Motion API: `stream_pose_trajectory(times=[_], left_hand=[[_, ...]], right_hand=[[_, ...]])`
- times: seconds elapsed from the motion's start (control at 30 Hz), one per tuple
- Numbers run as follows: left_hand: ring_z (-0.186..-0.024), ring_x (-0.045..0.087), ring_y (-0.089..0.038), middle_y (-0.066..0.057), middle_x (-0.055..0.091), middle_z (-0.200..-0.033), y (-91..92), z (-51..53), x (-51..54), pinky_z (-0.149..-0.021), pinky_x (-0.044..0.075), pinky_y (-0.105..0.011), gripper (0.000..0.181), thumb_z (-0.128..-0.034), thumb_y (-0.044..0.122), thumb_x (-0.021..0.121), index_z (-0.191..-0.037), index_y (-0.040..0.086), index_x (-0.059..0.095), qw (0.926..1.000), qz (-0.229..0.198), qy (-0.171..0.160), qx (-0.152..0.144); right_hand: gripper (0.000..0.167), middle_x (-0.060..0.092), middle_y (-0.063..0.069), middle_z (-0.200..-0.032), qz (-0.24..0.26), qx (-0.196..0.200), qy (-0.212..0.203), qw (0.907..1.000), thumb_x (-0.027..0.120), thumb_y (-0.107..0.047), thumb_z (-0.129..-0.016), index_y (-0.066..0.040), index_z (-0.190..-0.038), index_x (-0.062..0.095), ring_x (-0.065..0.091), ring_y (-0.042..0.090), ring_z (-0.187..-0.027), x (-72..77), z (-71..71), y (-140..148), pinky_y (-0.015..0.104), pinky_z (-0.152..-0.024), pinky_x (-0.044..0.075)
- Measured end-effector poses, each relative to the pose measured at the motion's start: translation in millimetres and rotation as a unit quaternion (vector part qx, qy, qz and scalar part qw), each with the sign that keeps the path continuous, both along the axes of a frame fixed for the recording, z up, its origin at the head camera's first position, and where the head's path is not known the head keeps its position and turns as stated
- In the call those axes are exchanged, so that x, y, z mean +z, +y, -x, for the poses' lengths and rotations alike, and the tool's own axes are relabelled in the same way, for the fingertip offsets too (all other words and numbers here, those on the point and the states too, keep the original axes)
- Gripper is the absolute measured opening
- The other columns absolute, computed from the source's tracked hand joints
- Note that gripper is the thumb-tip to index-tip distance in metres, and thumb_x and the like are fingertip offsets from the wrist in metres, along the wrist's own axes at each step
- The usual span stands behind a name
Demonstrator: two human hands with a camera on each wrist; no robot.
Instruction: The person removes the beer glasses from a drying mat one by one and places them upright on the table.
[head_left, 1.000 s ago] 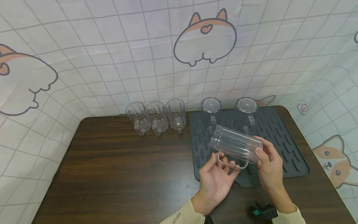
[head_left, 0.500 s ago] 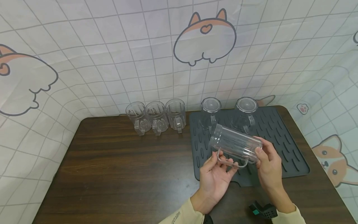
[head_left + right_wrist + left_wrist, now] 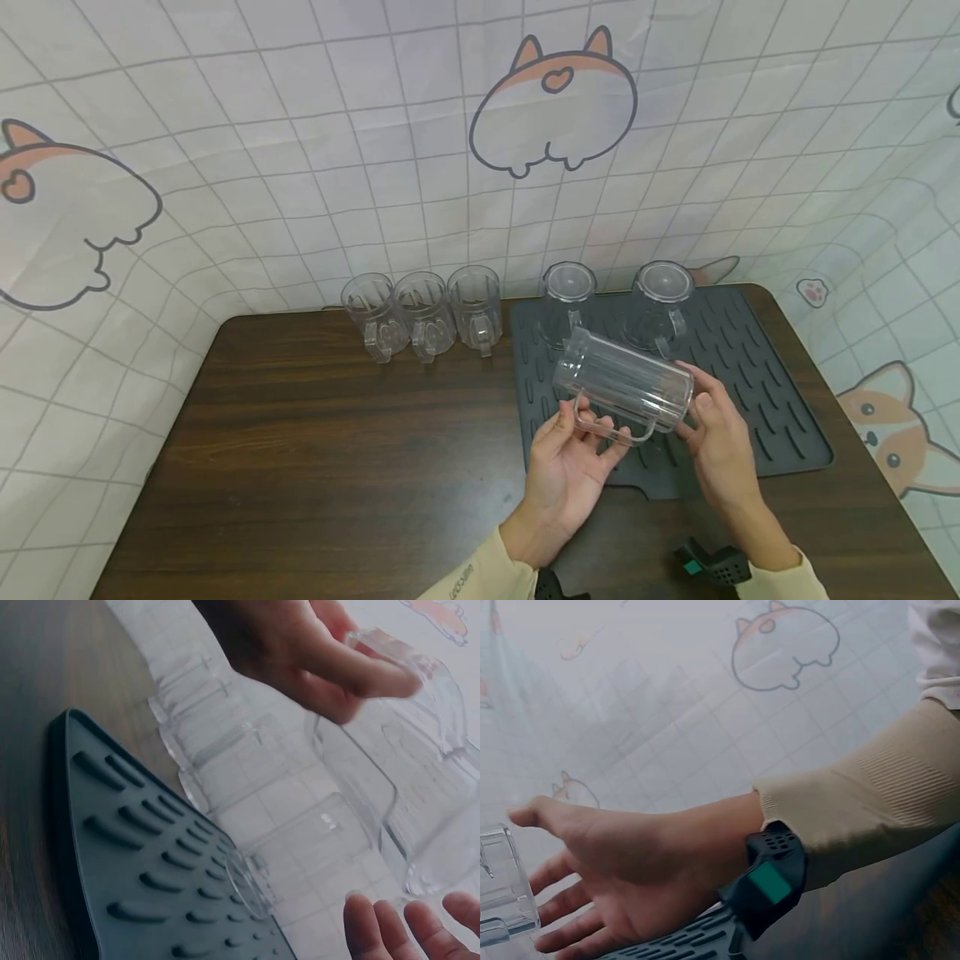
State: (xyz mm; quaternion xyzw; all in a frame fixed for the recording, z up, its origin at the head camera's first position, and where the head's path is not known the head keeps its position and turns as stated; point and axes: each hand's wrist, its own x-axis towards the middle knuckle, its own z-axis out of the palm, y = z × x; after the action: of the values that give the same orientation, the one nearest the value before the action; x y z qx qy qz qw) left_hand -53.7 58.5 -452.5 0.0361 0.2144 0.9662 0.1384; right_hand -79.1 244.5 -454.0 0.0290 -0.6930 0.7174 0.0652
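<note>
A clear mug (image 3: 622, 379) is held tilted on its side above the grey drying mat (image 3: 787, 433), its handle facing down toward me. At its right end, my right hand (image 3: 720, 437) grips the base. My left hand (image 3: 562, 483) lies palm up under the handle, fingers spread and relaxed; some fingertips show through the handle loop. In the left wrist view the mug's edge (image 3: 510, 892) sits just beyond those fingers. The right wrist view has my right hand (image 3: 315, 656) pinching the mug, with the left fingertips (image 3: 409, 930) below it.
Two clear mugs, one left (image 3: 567, 304) and one right (image 3: 660, 304), stand upside down at the back of the mat. Three more (image 3: 375, 317), (image 3: 425, 317), (image 3: 476, 308) stand in a row at the back of the brown table (image 3: 315, 467), before a patterned wall cloth (image 3: 300, 167).
The held mug has shifted slightly left and up, both hands moving with it. My right thumb has slid back from the mug's side toward its base end. The standing mugs remain in place.
</note>
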Motion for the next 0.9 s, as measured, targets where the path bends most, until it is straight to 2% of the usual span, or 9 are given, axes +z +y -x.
stream_pose_trajectory(times=[0.17, 0.33, 0.53, 0.67, 0.9], left_hand=[[-0.094, 0.065, -0.002, 0.017, 0.064, -0.09, -4.7, 0.3, 1.9, -0.102, 0.054, -0.031, 0.023, -0.1116, 0.037, 0.042, -0.106, 0.02, 0.057, 1.0, 0.001, 0.002, 0.006], [-0.093, 0.065, -0.003, 0.016, 0.063, -0.091, -9.8, -0.2, 3.1, -0.102, 0.054, -0.031, 0.024, -0.1118, 0.037, 0.041, -0.106, 0.02, 0.057, 0.9999, 0.003, 0.007, 0.006], [-0.095, 0.064, -0.003, 0.016, 0.061, -0.091, -17.4, -0.8, 6.3, -0.102, 0.053, -0.031, 0.024, -0.112, 0.037, 0.04, -0.106, 0.02, 0.056, 0.9999, 0.0, 0.008, 0.014], [-0.095, 0.064, -0.003, 0.015, 0.061, -0.093, -23.4, -1.0, 8.3, -0.101, 0.054, -0.031, 0.025, -0.1123, 0.037, 0.04, -0.105, 0.02, 0.057, 0.9997, -0.002, 0.013, 0.019], [-0.096, 0.064, -0.004, 0.012, 0.061, -0.101, -33.7, -1.9, 11.2, -0.101, 0.054, -0.032, 0.028, -0.1132, 0.034, 0.037, -0.102, 0.02, 0.059, 0.9987, 0.011, 0.042, 0.025]], right_hand=[[0.04, 0.052, -0.001, -0.132, 0.005, -0.012, 0.008, 0.9999, 0.039, -0.021, -0.112, -0.008, -0.149, 0.047, 0.061, 0.005, -0.108, -1.4, -0.1, 9, 0.014, -0.081, 0.057], [0.041, 0.059, 0.0, -0.135, 0.003, -0.007, 0.038, 0.9992, 0.034, -0.021, -0.114, -0.006, -0.15, 0.047, 0.064, 0.007, -0.109, -2.4, -1.3, 20, 0.019, -0.078, 0.06], [0.047, 0.057, -0.016, -0.142, -0.09, 0.022, 0.053, 0.9943, 0.027, -0.021, -0.115, -0.007, -0.158, 0.039, 0.062, 0.0, -0.12, -1.6, -4.7, 36, 0.014, -0.085, 0.058], [0.048, 0.05, -0.023, -0.146, -0.181, 0.019, 0.063, 0.9813, 0.023, -0.021, -0.116, -0.012, -0.161, 0.035, 0.057, -0.009, -0.124, -1.1, -7.5, 48, 0.009, -0.087, 0.054], [0.049, 0.042, -0.022, -0.156, -0.246, 0.03, 0.087, 0.9651, 0.018, -0.018, -0.115, -0.013, -0.164, 0.028, 0.047, -0.014, -0.133, 0.1, -7.8, 75, 0.001, -0.095, 0.046]])
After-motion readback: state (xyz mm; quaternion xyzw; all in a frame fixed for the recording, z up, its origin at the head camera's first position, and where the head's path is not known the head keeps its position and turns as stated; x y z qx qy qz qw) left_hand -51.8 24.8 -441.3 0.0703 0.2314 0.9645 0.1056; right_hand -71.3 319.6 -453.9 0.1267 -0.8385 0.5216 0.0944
